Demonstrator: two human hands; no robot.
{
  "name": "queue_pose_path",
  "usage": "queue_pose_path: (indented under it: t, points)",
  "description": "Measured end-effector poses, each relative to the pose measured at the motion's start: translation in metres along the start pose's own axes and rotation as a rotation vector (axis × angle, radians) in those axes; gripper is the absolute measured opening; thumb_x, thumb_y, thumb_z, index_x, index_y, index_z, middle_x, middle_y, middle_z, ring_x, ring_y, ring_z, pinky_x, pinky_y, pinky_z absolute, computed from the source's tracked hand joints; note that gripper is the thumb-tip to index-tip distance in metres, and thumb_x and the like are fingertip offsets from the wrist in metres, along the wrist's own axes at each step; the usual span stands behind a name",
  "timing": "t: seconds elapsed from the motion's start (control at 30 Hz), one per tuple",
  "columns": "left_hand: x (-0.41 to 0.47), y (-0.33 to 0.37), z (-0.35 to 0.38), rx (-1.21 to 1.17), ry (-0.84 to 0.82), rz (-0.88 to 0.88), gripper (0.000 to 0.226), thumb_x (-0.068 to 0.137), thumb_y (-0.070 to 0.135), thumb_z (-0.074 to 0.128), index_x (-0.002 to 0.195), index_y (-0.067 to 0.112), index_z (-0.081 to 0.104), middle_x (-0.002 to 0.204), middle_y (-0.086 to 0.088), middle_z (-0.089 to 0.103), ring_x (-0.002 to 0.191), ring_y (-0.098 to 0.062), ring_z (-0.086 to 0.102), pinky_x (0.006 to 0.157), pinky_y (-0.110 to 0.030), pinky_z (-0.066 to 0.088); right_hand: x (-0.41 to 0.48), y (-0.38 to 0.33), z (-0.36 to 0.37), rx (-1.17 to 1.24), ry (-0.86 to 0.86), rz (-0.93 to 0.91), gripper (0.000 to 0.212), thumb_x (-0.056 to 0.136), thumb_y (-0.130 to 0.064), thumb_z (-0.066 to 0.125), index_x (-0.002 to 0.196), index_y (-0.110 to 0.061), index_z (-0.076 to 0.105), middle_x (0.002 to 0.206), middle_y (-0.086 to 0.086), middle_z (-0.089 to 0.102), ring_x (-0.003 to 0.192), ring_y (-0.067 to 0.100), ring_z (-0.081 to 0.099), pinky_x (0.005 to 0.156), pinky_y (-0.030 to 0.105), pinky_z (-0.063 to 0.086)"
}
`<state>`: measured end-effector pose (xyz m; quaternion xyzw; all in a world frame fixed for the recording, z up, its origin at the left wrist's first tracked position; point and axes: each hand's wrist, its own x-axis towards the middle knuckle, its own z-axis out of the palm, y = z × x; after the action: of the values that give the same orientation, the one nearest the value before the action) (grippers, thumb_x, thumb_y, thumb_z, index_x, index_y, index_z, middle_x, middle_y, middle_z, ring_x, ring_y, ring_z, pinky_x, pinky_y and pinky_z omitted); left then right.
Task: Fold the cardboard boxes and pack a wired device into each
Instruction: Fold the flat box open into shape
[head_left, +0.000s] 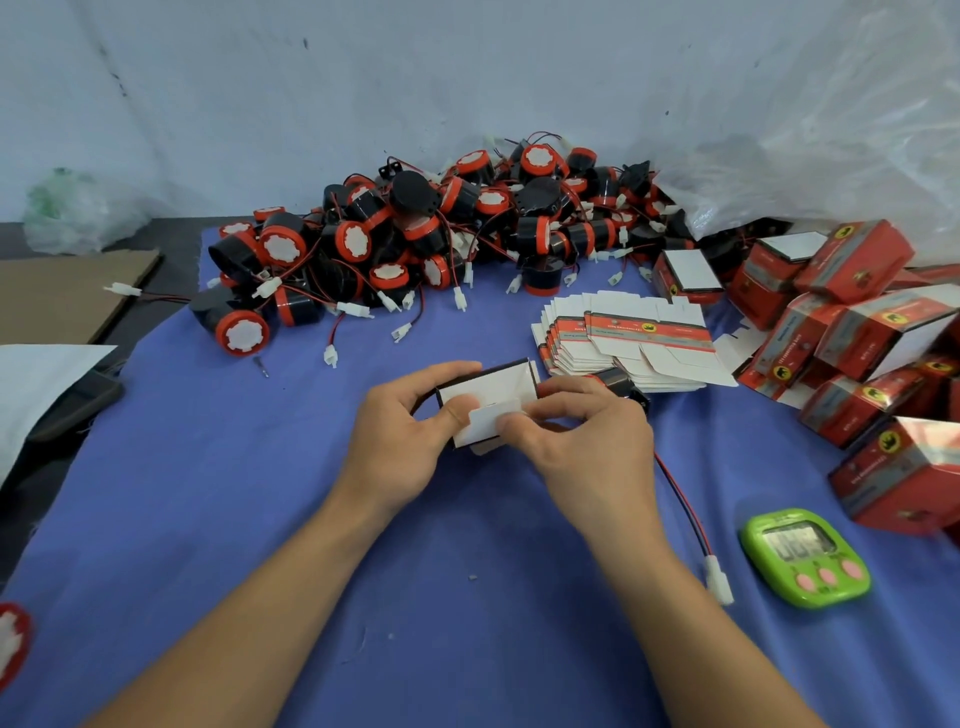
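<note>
At centre frame, the left hand (400, 431) and right hand (582, 441) pinch a small white cardboard box (488, 387), folding its flap, with a black round wired device (621, 382) just behind it. Many red folded boxes (857, 332) lie at right; flat box blanks (623, 338) and a heap of black-and-red devices (415, 234) remain.

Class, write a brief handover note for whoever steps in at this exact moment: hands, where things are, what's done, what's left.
The left hand grips the box; the right hand pinches its flap.
A device sits behind the right hand, its wire trailing out.
At the back lie loose devices; flat boxes centre-right.
Done: folded boxes heaped on the right.
Left: close this end, put the device in, continue.
</note>
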<state>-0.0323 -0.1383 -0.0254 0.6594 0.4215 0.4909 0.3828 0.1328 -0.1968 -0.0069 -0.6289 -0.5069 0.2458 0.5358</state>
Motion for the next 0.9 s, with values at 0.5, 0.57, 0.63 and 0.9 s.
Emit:
queue_pose_path:
  t: [0.5,0.57,0.63,0.9]
  points:
    - [-0.018,0.018,0.019,-0.005,0.022,0.011,0.036,0.085,0.022,0.071,0.117,0.039,0.07,0.117,0.024,0.07,0.114,-0.003,0.066,0.089,-0.018,0.056,0.007,0.014,0.0,0.632,-0.13,0.285,0.039,0.085,0.014,0.069,0.115,-0.011,0.074,0.107,0.005,0.079,0.101,0.024,0.077,0.081,0.036,0.064]
    - [-0.02,0.018,0.023,0.077,0.082,0.05,0.042,0.086,0.011,0.073,0.116,0.039,0.07,0.116,0.025,0.069,0.113,0.0,0.065,0.091,-0.021,0.057,0.006,0.016,0.001,0.628,-0.098,0.311,0.042,0.082,0.016,0.072,0.115,-0.01,0.074,0.103,0.005,0.08,0.096,0.023,0.078,0.076,0.031,0.063]
    - [-0.021,0.017,0.026,0.163,0.14,0.072,0.048,0.085,0.006,0.074,0.122,0.036,0.069,0.121,0.024,0.067,0.115,0.001,0.063,0.094,-0.022,0.056,0.005,0.017,0.004,0.613,-0.077,0.309,0.045,0.078,0.017,0.074,0.115,-0.009,0.073,0.1,0.004,0.081,0.094,0.022,0.078,0.072,0.027,0.062]
    - [-0.019,0.016,0.027,0.085,0.125,-0.113,0.048,0.086,0.008,0.074,0.124,0.035,0.066,0.115,0.02,0.07,0.104,0.007,0.065,0.081,-0.011,0.054,0.005,0.018,0.008,0.56,-0.043,0.331,0.05,0.074,0.016,0.078,0.117,-0.008,0.072,0.097,0.002,0.081,0.091,0.022,0.079,0.078,0.035,0.065]
